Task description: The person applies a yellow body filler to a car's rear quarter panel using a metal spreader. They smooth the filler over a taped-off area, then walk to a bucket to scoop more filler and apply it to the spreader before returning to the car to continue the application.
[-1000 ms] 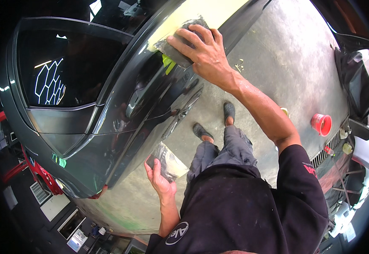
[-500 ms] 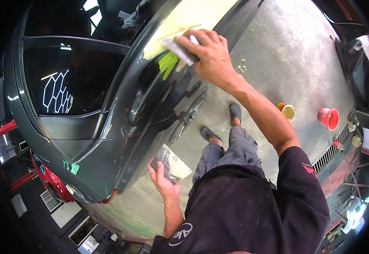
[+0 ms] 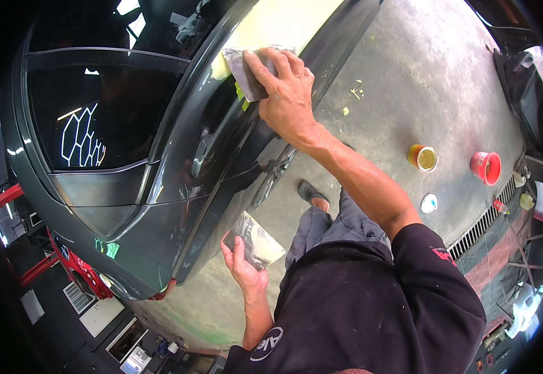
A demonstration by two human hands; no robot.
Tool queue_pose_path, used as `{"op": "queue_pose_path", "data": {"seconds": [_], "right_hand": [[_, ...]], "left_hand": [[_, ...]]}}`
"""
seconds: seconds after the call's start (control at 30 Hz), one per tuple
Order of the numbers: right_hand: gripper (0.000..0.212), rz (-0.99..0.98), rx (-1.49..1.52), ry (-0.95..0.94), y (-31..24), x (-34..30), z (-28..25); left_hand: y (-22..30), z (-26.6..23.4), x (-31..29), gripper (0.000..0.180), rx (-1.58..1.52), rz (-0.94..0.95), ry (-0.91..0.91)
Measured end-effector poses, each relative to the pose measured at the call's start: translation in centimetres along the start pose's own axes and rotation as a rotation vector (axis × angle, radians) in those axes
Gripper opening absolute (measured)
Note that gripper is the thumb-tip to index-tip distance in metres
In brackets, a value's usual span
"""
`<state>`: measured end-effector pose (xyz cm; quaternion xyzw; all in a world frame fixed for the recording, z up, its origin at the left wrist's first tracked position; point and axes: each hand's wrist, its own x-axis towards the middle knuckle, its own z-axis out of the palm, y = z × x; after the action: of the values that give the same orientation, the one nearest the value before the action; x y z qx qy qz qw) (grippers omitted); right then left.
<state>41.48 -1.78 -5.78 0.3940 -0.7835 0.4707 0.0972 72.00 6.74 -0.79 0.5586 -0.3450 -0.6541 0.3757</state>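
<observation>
Worn on the person's head, the camera looks down over a black shirt [image 3: 346, 299] close below (a fisheye lens, so straight edges bow), with a dark car [image 3: 137, 227] at left and concrete floor [image 3: 396, 106] at right.

We hold a flat grey spreader [image 3: 245, 78] at upper centre, its top edge over the lower end of the pale-yellow patch [image 3: 277, 25] on the dark car [image 3: 181, 168]; our tilted, yellow-smeared plate [image 3: 260, 244] is lower centre.
</observation>
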Motion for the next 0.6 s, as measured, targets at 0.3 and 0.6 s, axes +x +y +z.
{"op": "queue_pose_path", "data": {"seconds": [0.3,0.6], "right_hand": [[0.082,-0.204,-0.095,-0.108,2.4,-1.0,-1.4],[0.070,-0.069,0.225,-0.022,1.5,-0.9,-10.6]], "left_hand": [[0.0,0.2,0.3,0.030,0.004,-0.017,0.024],[0.7,0.9,0.5,0.031,-0.079,-0.021,-0.087]]}}
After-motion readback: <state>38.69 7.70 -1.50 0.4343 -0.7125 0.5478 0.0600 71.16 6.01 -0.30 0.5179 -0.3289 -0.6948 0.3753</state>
